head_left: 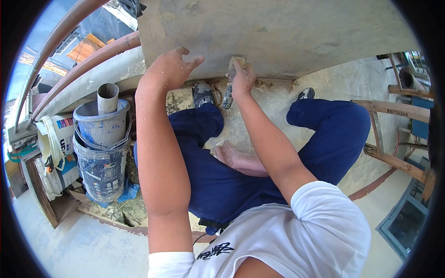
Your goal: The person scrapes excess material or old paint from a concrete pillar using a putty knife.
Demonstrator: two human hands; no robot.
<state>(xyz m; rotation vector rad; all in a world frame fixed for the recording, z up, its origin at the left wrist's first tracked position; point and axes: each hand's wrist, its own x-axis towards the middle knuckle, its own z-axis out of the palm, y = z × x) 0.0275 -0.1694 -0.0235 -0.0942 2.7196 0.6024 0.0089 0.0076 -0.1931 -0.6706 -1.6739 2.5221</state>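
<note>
My right hand (243,81) is closed around a short hand tool (228,96) with a grey, paint-smeared handle. The tool's flat yellowish end reaches past my fingers, right at the lower part of a grey plastered wall (278,37). To the left, my left hand (172,69) is raised close before the same wall, holding nothing, its thumb and fingers curved and apart. Small white specks dot that hand and forearm. Below my hands are my dark shoes (203,92) on the rough floor, and a pinkish object (236,160) lies between my legs.
Two stacked, paint-stained buckets (102,162) stand at the left, a short pipe (107,99) upright in the top one. Beside them is a white container (58,139). Curved reddish rails (88,65) run past the upper left. Wooden framing (394,111) and a framed window (407,217) are at the right.
</note>
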